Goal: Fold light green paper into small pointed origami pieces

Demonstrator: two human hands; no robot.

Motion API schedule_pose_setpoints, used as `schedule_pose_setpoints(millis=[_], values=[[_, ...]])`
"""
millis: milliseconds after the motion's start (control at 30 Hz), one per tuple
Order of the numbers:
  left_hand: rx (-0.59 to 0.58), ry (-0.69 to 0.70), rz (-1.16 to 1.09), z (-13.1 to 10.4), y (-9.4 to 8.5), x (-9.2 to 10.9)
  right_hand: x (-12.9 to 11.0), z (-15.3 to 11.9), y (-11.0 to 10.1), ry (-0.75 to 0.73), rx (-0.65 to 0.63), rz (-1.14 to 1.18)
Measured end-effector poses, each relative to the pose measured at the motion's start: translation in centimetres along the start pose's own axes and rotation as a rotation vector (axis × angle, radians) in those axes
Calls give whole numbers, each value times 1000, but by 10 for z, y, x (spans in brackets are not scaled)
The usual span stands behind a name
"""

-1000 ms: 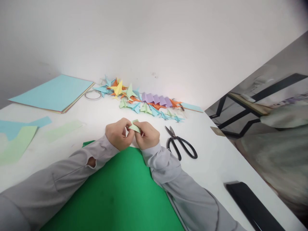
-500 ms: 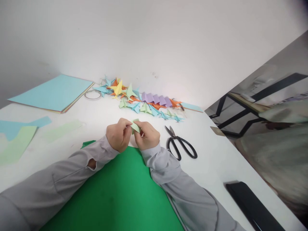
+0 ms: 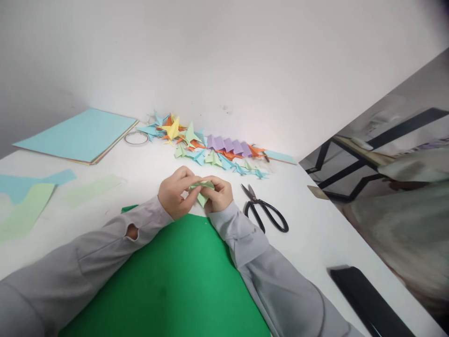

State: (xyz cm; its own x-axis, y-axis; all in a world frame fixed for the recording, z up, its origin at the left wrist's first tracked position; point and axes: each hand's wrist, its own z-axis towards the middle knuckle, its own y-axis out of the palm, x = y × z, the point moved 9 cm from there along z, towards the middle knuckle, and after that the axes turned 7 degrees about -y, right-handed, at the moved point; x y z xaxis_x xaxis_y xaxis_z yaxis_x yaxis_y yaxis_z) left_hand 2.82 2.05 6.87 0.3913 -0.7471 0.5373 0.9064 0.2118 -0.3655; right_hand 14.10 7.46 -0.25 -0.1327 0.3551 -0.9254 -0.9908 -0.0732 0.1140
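A small piece of light green folded paper is held between my two hands over the table's near edge. My left hand pinches it from the left, thumb and fingers closed on its upper part. From the right, my right hand grips the same paper with fingers bent around it. Folds show along its top, and a pointed part hangs below; fingers cover the rest. Beyond the hands lies a row of folded paper birds in green, blue, orange and yellow, with purple pleated paper among them.
Black-handled scissors lie right of my hands. A blue-topped paper stack and a tape roll are back left, with green paper scraps nearer. A black object sits near right. Green cloth covers my lap.
The green paper has been turned, so its folded top edge and a lower point now show. My left fingers have reached right across it, and both hands are closer together.
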Motion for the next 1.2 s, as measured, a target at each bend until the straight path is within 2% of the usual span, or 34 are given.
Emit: schedule_pose_setpoints(millis=[133, 333, 500, 667, 1200], values=[[15, 26, 5, -2, 2, -1, -2, 2, -1, -37, 8, 35], [14, 87, 44, -3, 3, 2, -19, 4, 6, -94, -44, -97], [6, 143, 90, -6, 4, 4, -14, 5, 4, -88, -25, -98], [5, 137, 126, -6, 4, 2, -6, 3, 4, -70, -40, -135], [-10, 168, 15, -5, 3, 8, -4, 2, 11, -87, -129, -108]])
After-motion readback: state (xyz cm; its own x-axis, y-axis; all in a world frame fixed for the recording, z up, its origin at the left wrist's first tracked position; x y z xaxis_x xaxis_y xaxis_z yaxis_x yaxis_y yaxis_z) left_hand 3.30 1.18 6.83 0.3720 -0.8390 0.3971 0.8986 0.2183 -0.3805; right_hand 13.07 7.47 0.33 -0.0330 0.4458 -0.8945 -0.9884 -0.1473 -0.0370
